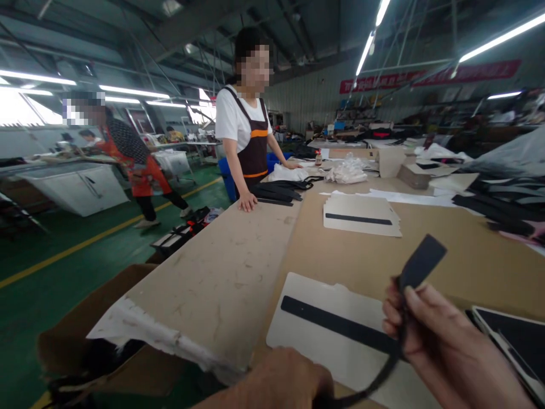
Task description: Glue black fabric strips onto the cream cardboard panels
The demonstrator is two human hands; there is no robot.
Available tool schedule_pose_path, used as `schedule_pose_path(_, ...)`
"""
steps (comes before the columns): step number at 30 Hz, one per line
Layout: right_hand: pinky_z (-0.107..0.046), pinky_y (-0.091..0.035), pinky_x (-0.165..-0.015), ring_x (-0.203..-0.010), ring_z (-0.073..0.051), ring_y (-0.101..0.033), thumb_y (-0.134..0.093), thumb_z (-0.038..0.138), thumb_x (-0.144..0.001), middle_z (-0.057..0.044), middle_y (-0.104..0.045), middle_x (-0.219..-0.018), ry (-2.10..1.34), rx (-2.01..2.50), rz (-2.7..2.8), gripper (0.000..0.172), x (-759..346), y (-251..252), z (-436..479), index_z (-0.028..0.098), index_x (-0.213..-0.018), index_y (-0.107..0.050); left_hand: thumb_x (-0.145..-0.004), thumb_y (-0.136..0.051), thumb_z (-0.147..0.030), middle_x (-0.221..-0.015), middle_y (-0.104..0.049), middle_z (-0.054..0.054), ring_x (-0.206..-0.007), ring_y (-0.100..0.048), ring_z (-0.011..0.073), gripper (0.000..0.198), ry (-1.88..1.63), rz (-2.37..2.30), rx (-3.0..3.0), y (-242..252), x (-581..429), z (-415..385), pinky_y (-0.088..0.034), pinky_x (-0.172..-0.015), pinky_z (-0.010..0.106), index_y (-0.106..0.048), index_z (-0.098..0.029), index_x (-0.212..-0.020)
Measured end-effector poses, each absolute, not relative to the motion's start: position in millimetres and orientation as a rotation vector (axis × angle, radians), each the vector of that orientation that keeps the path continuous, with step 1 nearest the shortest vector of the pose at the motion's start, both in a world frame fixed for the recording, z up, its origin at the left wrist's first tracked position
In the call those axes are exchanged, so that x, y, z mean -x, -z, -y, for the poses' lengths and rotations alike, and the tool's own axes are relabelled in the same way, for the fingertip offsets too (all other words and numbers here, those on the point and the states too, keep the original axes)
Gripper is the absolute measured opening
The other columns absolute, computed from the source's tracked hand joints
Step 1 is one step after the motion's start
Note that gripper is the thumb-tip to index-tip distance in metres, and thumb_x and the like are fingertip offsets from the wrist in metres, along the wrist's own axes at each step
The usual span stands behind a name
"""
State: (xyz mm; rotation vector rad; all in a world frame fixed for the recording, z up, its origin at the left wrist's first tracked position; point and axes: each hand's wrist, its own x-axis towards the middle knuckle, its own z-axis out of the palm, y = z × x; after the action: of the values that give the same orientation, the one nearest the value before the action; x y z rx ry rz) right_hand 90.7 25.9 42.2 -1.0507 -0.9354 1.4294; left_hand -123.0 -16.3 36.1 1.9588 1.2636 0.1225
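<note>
A dark, flat strap (423,261) bends between my two hands. My right hand (447,335) pinches it between thumb and fingers, and its flat end sticks up above them. At the bottom edge, my left hand (289,378) is closed around the strap's lower part, its fingertips partly hidden. Beneath both hands a pale board (323,289) with rounded corners lies on the table, and a black strip (332,324) runs lengthwise across it. Farther back sits a stack of similar boards (361,205), the top one bearing a black strip.
A co-worker in a dark apron (253,147) stands across the table (230,267), hands on its edge. Black straps (276,189) and clear plastic bags (347,168) lie nearby. A dark framed piece (511,335) is at the right. Another person (136,159) walks at left.
</note>
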Motion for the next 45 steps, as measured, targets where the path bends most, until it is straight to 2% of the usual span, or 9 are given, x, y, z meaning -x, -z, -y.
schedule_pose_path(2,-0.022,-0.044,-0.045,-0.051,-0.011,-0.050,-0.078,0.053,-0.070,0.001,-0.059,-0.064,-1.476,1.196,1.057,0.036,-101,-52,-52,0.024,-0.088,-0.067,-0.074,-0.069,-0.024,-0.070,-0.060,0.001,-0.067,-0.058,0.0197,0.007,-0.046,-1.346,-2.133,-43,138,9,-0.045,-0.061,0.029,-0.066,-0.018,-0.076)
schedule_pose_path(4,-0.020,-0.037,-0.042,-0.049,-0.010,-0.047,-0.072,0.054,-0.075,0.003,-0.059,-0.063,-1.548,1.366,1.320,0.035,-101,-50,-79,0.024,-0.090,-0.066,-0.076,-0.064,-0.017,-0.087,-0.065,0.006,-0.080,-0.061,0.0239,0.008,-0.035,-1.451,-2.315,-42,149,-3,-0.051,-0.072,0.035,-0.065,-0.017,-0.084)
schedule_pose_path(8,-0.025,-0.045,-0.060,-0.068,-0.014,-0.058,-0.054,0.047,-0.087,0.000,-0.067,-0.078,-1.396,1.419,1.954,0.026,-74,-22,-120,0.023,-0.088,-0.065,-0.088,-0.047,-0.009,-0.103,-0.065,0.008,-0.100,-0.059,0.0258,0.022,-0.043,-1.673,-2.511,-14,158,-36,-0.054,-0.085,0.039,-0.064,-0.018,-0.098)
schedule_pose_path(11,-0.029,-0.045,-0.065,-0.072,-0.016,-0.058,-0.048,0.041,-0.088,0.000,-0.066,-0.077,-1.287,1.409,2.132,0.025,-51,-3,-137,0.023,-0.084,-0.064,-0.091,-0.042,-0.009,-0.111,-0.063,0.010,-0.103,-0.057,0.0266,0.028,-0.083,-1.744,-2.548,13,162,-53,-0.054,-0.090,0.041,-0.063,-0.014,-0.108)
schedule_pose_path(19,-0.032,-0.041,-0.068,-0.075,-0.018,-0.058,-0.047,0.035,-0.087,-0.001,-0.067,-0.077,-1.225,1.429,2.296,0.022,-26,13,-151,0.023,-0.083,-0.064,-0.092,-0.044,-0.015,-0.112,-0.061,0.009,-0.103,-0.053,0.0260,0.029,-0.252,-1.699,-2.492,31,172,-49,-0.053,-0.093,0.041,-0.060,-0.012,-0.117)
schedule_pose_path(23,-0.032,-0.041,-0.070,-0.077,-0.018,-0.059,-0.047,0.034,-0.088,-0.001,-0.068,-0.080,-1.233,1.435,2.334,0.022,-25,17,-153,0.023,-0.084,-0.065,-0.091,-0.045,-0.013,-0.111,-0.060,0.008,-0.103,-0.052,0.0261,0.028,-0.283,-1.708,-2.448,35,173,-50,-0.053,-0.091,0.042,-0.060,-0.014,-0.115)
schedule_pose_path(34,-0.032,-0.040,-0.071,-0.077,-0.019,-0.059,-0.048,0.026,-0.087,-0.003,-0.068,-0.080,-1.113,1.452,2.416,0.019,-21,17,-155,0.022,-0.083,-0.066,-0.091,-0.043,-0.013,-0.114,-0.058,0.009,-0.106,-0.051,0.0256,0.029,-0.258,-1.720,-2.416,31,173,-50,-0.051,-0.096,0.042,-0.060,-0.017,-0.115)
schedule_pose_path(41,-0.031,-0.041,-0.071,-0.076,-0.019,-0.059,-0.049,0.023,-0.088,-0.004,-0.068,-0.080,-1.105,1.488,2.419,0.019,-19,13,-155,0.020,-0.082,-0.066,-0.089,-0.043,-0.011,-0.132,-0.054,0.010,-0.115,-0.049,0.0272,0.032,-0.208,-1.736,-2.447,32,173,-50,-0.050,-0.099,0.043,-0.060,-0.017,-0.115)
schedule_pose_path(45,-0.031,-0.041,-0.071,-0.077,-0.018,-0.059,-0.049,0.022,-0.088,-0.004,-0.068,-0.080,-1.098,1.488,2.408,0.018,-17,12,-154,0.019,-0.082,-0.066,-0.086,-0.045,-0.010,-0.147,-0.046,0.010,-0.116,-0.050,0.0282,0.032,-0.173,-1.733,-2.495,33,173,-50,-0.050,-0.100,0.044,-0.059,-0.016,-0.114)
